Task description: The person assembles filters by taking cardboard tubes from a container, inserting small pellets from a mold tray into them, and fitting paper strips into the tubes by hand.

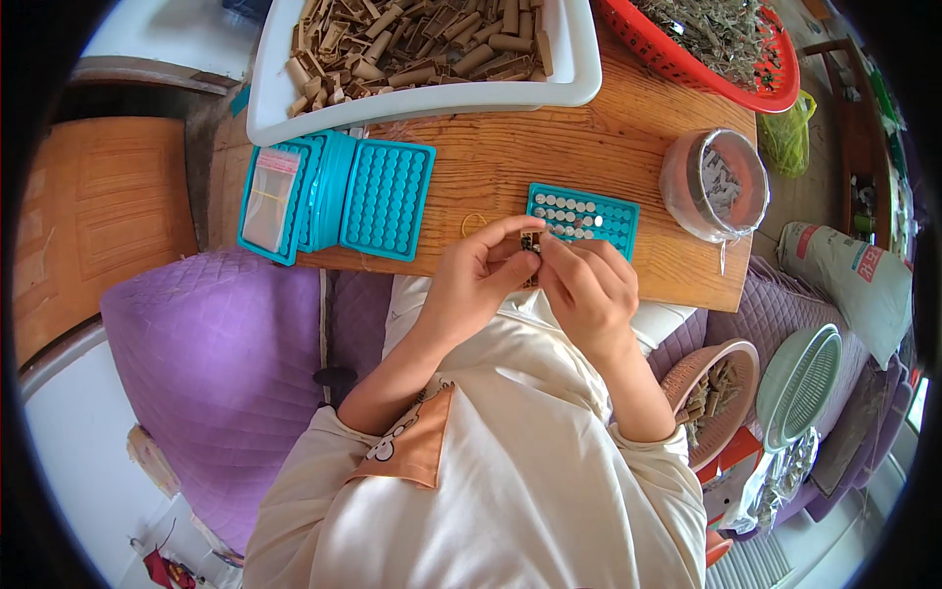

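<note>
My left hand point(479, 280) pinches a small dark and gold-coloured piece point(528, 241), perhaps a little circuit board, between thumb and fingers at the table's front edge. Against its right side, the fingertips of my right hand point(594, 290) are pressed together. Whatever they grip is too small and covered to make out. Just beyond the right hand lies a teal tray point(616, 212) with round pockets. Silver button cells point(564, 202) fill several of its pockets, mostly toward the left.
A white bin point(422, 98) of brown plastic parts stands at the back, with stacked teal trays point(388, 201) in front. Right of these are a red basket point(628, 20) of clear-and-metal pieces and a round tub point(677, 167). Pink point(751, 368) and green baskets point(834, 368) sit lower right.
</note>
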